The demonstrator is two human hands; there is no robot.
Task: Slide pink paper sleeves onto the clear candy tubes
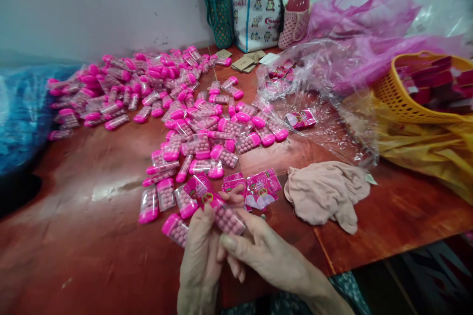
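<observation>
Between my two hands is a small clear candy container (229, 220) filled with pink balls, tilted, with one end up and to the left. My right hand (264, 246) grips it, thumb on the near side and fingers behind. My left hand (199, 251) pinches a pink printed label (199, 189) with its thumb; the label overlaps the container's upper end, and whether it is wrapped around it I cannot tell. Just beyond my fingers lie loose pink labels (263, 189). Another candy container (175, 230) with a bright pink cap rests beside my left hand.
A large pile of capped candy containers (148, 81) spreads across the red table (92, 246). To the right are a crumpled beige cloth (325, 194), clear plastic (325, 93) and a yellow basket (391, 93). Blue plastic (25, 113) is at left. A bag (254, 15) and bottle (299, 5) stand behind.
</observation>
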